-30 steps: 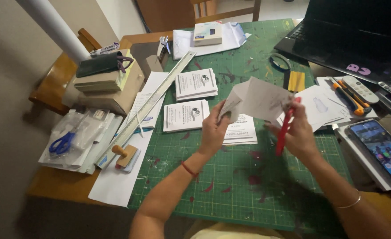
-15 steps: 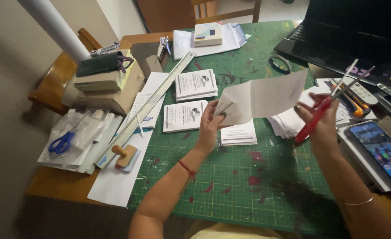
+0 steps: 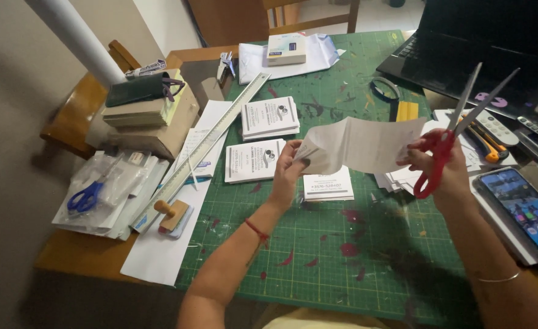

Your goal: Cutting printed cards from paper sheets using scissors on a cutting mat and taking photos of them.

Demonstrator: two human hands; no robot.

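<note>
White sheet of paper (image 3: 366, 145) held up above the green cutting mat (image 3: 342, 256), curled at its left end, lifted clear of the surface. Left hand (image 3: 290, 167) closed on that left end, fingers pinching the edge. Right hand (image 3: 442, 167) at the sheet's right edge, gripping red-handled scissors (image 3: 449, 137) with fingers through the loops; blades spread apart and pointing up and to the right, past the paper's corner.

Directly below the sheet, a small stack of printed cards (image 3: 328, 186) lying flat on the mat. Two more stacks of printed cards to the left: one near the left hand (image 3: 254, 161), another (image 3: 270, 117) just behind it. More white slips (image 3: 397, 180) piled under the right hand.

Long metal ruler (image 3: 211, 143) lying diagonally along the mat's left edge, a wooden-handled stamp (image 3: 171, 214) at its near end. Blue-handled scissors (image 3: 85, 198) on clear plastic sleeves further left. Stack of notebooks and a box (image 3: 150, 113) behind those.

To the right, a phone (image 3: 528, 213) with lit screen, an orange utility knife (image 3: 485, 143), and an open laptop (image 3: 464, 55) at the far corner.
</note>
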